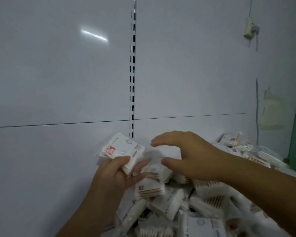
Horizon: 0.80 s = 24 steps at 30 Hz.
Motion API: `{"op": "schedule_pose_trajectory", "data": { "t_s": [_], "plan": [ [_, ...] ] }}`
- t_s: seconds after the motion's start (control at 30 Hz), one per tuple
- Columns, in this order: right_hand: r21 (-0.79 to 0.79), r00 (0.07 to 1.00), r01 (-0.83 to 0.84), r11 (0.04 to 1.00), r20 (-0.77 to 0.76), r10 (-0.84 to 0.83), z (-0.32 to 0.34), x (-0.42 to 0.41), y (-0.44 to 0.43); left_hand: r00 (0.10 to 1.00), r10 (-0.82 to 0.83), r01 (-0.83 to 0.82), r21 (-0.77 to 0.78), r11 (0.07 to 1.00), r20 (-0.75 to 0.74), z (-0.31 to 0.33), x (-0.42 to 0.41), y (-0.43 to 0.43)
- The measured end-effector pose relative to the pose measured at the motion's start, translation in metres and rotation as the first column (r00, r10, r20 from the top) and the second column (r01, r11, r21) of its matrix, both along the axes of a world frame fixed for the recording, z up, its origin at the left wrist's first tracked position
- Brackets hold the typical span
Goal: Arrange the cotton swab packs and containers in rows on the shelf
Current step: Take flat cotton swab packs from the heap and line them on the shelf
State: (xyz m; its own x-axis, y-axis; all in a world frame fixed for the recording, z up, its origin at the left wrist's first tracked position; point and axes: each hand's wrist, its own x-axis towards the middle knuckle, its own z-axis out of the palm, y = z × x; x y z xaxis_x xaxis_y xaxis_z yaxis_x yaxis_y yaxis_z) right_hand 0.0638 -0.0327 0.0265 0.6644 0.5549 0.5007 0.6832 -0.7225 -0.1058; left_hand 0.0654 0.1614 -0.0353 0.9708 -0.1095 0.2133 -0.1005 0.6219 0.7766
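Your left hand (114,175) grips a small stack of swab packs (122,151). Just right of it, your right hand (183,158) hovers with fingers spread, empty, above the loose heap of packs (191,202).

Shop: white slotted shelving upright (132,74) and plain back panels (58,74) just behind the fingers (162,140), bulk heap of identical cotton swab packs (203,194) beneath them.
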Motion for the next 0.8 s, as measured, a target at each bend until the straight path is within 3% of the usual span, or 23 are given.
{"op": "schedule_pose_trajectory", "data": {
  "t_s": [0.1, 0.2, 0.3, 0.37, 0.43, 0.5, 0.57, 0.63, 0.77, 0.8],
  "plan": [
    [-0.371, 0.979, 0.119, 0.921, -0.109, -0.171, -0.009, 0.023, -0.012, 0.994, -0.029, 0.022, -0.068, 0.997, -0.107, -0.005, 0.007, 0.011],
    [-0.464, 0.985, 0.14, 0.875, -0.022, -0.17, -0.016, 0.035, -0.008, 0.991, -0.052, 0.04, -0.098, 0.994, -0.121, -0.005, 0.014, 0.018],
    [-0.362, 0.978, 0.194, 0.912, 0.141, -0.152, -0.004, 0.037, -0.011, 0.99, -0.035, 0.03, -0.033, 0.999, -0.14, -0.008, 0.02, 0.023],
    [-0.122, 0.97, 0.177, 0.977, 0.187, -0.152, 0.008, 0.033, -0.017, 0.989, -0.019, 0.022, 0.02, 1.0, -0.144, -0.01, 0.022, 0.024],
    [0.113, 0.969, 0.028, 0.993, 0.241, -0.055, 0.015, 0.025, -0.013, 0.99, -0.043, 0.045, 0.011, 0.999, -0.135, -0.009, 0.022, 0.022],
    [0.093, 0.939, -0.1, 0.991, 0.337, 0.063, 0.014, 0.016, 0.003, 0.987, -0.147, 0.145, -0.024, 0.989, -0.065, -0.006, 0.02, 0.018],
    [-0.063, 0.908, -0.186, 0.981, 0.371, 0.196, 0.004, 0.011, 0.021, 0.973, -0.227, 0.227, 0.01, 0.974, 0.041, -0.003, 0.016, 0.016],
    [-0.147, 0.921, -0.23, 0.962, 0.286, 0.263, -0.003, 0.013, 0.03, 0.972, -0.204, 0.196, 0.073, 0.978, 0.117, -0.004, 0.016, 0.02],
    [0.176, 0.992, -0.127, 0.976, 0.028, 0.124, 0.002, 0.024, 0.022, 0.989, -0.023, 0.004, 0.13, 0.991, 0.146, 0.0, 0.017, 0.038],
    [0.155, 0.999, -0.051, 0.987, 0.002, 0.051, 0.002, 0.028, 0.019, 0.988, 0.009, -0.028, 0.122, 0.992, 0.155, 0.003, 0.017, 0.042]
  ]
}}
